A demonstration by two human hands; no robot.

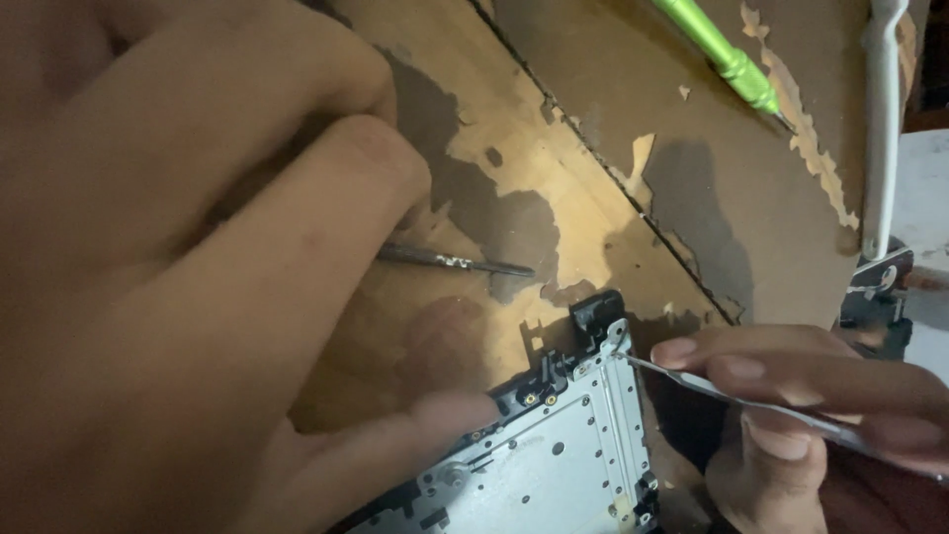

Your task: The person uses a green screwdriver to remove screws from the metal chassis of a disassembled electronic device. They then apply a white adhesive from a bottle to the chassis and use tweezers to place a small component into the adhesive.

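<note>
Left hand (pixel 198 287): fingers spread, thumb tip pressing the metal device frame (pixel 554 455).
Right hand (pixel 811 415): pinching thin metal tweezers (pixel 732 391), tip at frame's corner.

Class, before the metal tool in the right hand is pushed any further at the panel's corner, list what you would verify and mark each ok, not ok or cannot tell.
1. Left hand steadies the metal panel: ok, a fingertip presses its top edge.
2. Right hand grips the metal tool firmly: ok.
3. Tool tip sits at the panel's corner bracket: ok.
4. Corner screws removed: cannot tell.
5. Loose dark rod away from the panel: ok.
6. Green screwdriver within reach: cannot tell.
</note>
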